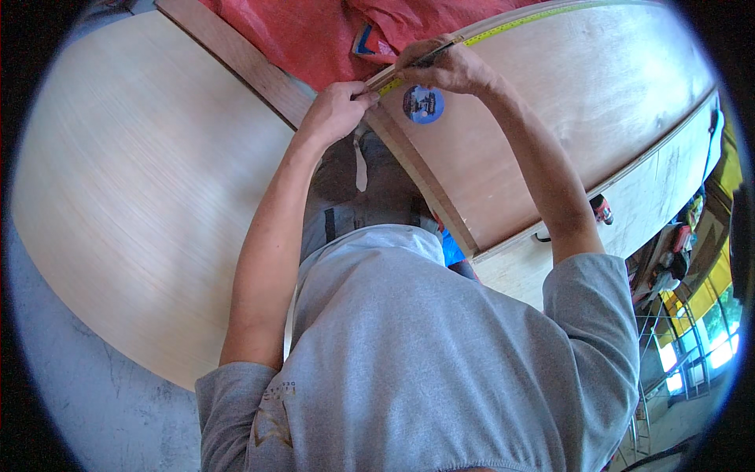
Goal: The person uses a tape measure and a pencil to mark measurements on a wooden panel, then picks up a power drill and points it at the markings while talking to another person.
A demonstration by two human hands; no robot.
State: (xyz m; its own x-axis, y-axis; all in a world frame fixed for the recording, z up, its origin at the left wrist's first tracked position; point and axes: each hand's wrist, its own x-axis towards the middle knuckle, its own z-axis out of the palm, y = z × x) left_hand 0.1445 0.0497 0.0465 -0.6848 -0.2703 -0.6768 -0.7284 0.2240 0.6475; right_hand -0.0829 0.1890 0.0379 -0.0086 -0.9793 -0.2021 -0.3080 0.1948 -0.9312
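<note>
A yellow tape measure blade (515,29) runs along the far edge of a wooden panel (582,102) on my right. My left hand (338,114) is closed at the panel's near-left corner, its thumb and fingers pinching the end of the blade. Farther along the same edge, my right hand (448,67) grips a thin dark pencil (435,53), with its fingers close over the tape. The pencil's tip is hidden by the hand. A round blue sticker (425,105) lies on the panel just below my right hand.
To my left spreads a large pale wood sheet (149,173), with a brown wooden board (236,59) along its far side. Red sheeting (275,35) covers the area beyond. A red and black power drill (602,210) sits beside the right panel, near assorted tools (668,256).
</note>
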